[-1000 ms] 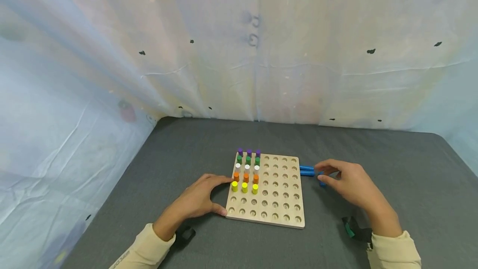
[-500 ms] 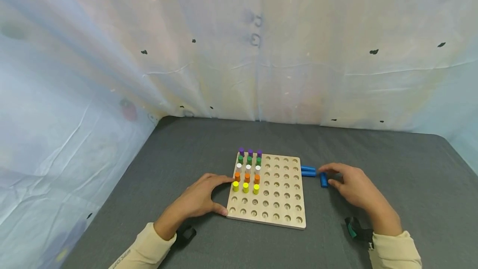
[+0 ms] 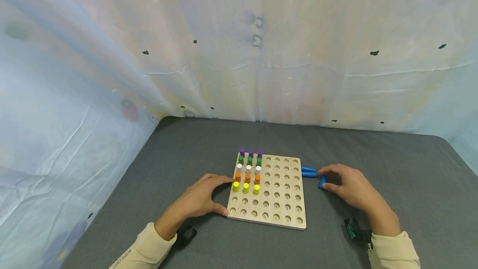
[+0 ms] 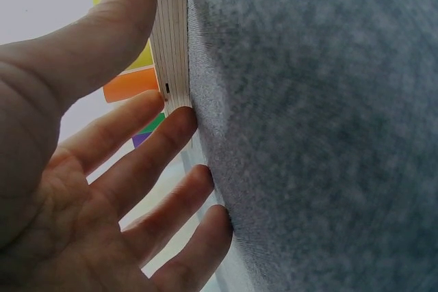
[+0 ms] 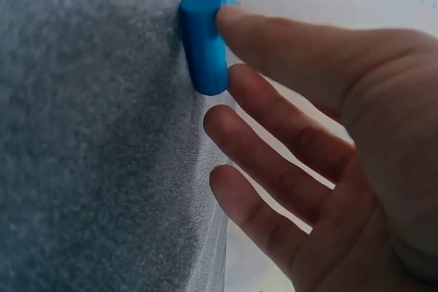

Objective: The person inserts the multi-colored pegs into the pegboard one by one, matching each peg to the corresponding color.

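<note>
A square wooden pegboard [image 3: 276, 190] with rows of round holes lies on the grey cloth. Purple, green, white, orange and yellow pegs [image 3: 246, 187] stand upright in its left columns. My left hand [image 3: 196, 198] rests against the board's left side, index fingertip beside the orange and yellow rows, thumb at the near corner, fingers spread. At the right, my right hand [image 3: 349, 186] pinches a short blue peg [image 5: 203, 42] between thumb and index finger; the index tip's contact is partly hidden. The peg looks low at the cloth, and the other fingers are loosely bent.
More blue pegs [image 3: 308, 172] lie on their sides against the board's right edge, close to my right fingertips. Grey cloth [image 3: 209, 144] covers the table. Pale printed sheeting [image 3: 291, 53] hangs behind and at the left.
My right thumb and index finger have closed in on the loose blue peg, which has turned slightly. The left hand stays at the board, and the head view has shifted a little.
</note>
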`<state>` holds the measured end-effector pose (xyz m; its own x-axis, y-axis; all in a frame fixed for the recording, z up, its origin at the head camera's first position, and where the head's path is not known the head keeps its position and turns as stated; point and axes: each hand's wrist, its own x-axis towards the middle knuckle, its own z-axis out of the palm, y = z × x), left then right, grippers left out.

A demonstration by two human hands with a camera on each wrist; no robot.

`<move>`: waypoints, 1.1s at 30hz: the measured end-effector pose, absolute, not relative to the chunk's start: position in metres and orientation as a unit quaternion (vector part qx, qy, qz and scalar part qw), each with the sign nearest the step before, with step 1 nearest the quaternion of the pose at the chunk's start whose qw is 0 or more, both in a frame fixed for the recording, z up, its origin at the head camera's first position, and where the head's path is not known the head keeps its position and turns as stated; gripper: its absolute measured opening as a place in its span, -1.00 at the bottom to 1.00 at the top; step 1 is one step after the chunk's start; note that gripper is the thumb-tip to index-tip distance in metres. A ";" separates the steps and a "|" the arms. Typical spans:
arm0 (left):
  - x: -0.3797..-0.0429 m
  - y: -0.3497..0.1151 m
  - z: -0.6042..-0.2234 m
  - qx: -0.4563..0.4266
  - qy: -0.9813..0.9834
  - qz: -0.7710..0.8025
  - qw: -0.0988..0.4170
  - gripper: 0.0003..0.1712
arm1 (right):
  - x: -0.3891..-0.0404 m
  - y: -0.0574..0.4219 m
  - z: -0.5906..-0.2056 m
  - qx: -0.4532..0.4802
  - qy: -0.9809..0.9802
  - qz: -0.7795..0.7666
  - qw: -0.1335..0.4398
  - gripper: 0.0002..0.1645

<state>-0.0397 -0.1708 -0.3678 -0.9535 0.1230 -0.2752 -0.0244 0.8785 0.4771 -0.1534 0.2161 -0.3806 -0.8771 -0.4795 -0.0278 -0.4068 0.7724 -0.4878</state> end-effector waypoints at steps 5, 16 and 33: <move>-0.040 -0.171 -0.367 0.022 0.957 0.244 0.152 -0.01 | -0.154 0.215 -0.382 -0.244 0.939 -0.233 0.067 -0.68; -0.040 -0.170 -0.367 0.014 0.959 0.238 0.153 0.00 | -0.152 0.212 -0.382 -0.256 0.932 -0.243 0.079 -0.81; -0.040 -0.170 -0.368 0.017 0.959 0.240 0.151 0.00 | -0.152 0.209 -0.385 -0.281 0.926 -0.234 0.093 -0.74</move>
<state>-0.0398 -0.1698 -0.3676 -0.9536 0.1047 -0.2821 -0.0404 0.8845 0.4647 -0.1516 0.2085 -0.3849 -0.8246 -0.5642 -0.0410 -0.4770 0.7325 -0.4856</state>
